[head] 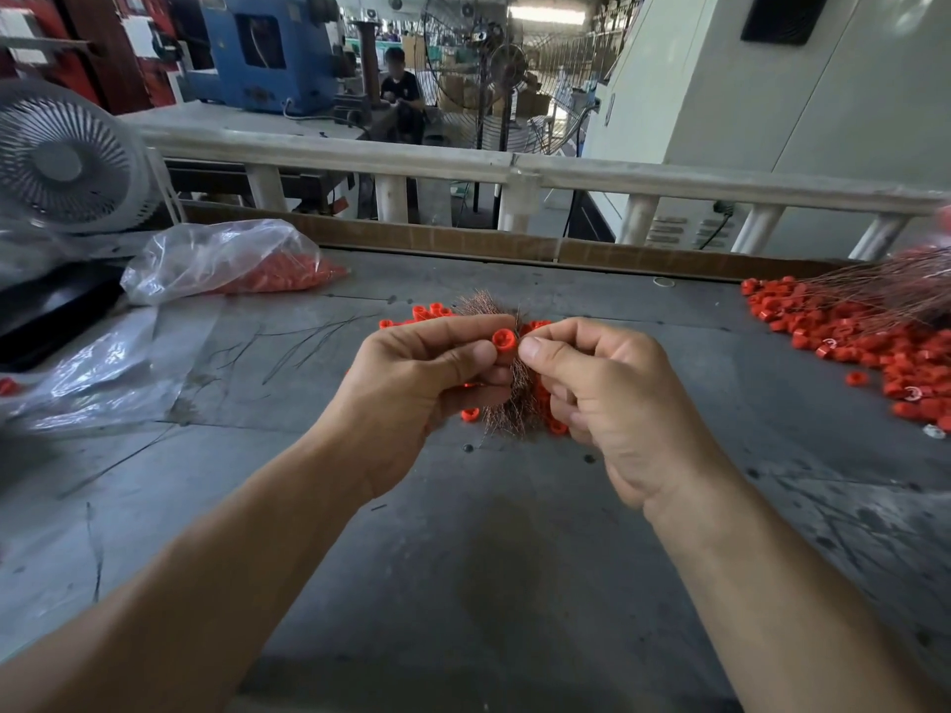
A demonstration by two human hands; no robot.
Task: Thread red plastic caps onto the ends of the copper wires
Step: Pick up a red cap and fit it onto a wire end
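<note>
A small red plastic cap is pinched between the thumb and forefinger of my left hand, its open end facing up. My right hand sits just to its right, thumb and fingers closed on a bundle of thin copper wires that fans out above and below the hands. The wire tip at the cap is too fine to make out. Loose red caps lie on the grey table behind and under the hands.
A big heap of red caps with capped copper wires lies at the right. A clear bag of caps sits at the back left, beside a white fan. A cardboard strip edges the far side; a person sits beyond.
</note>
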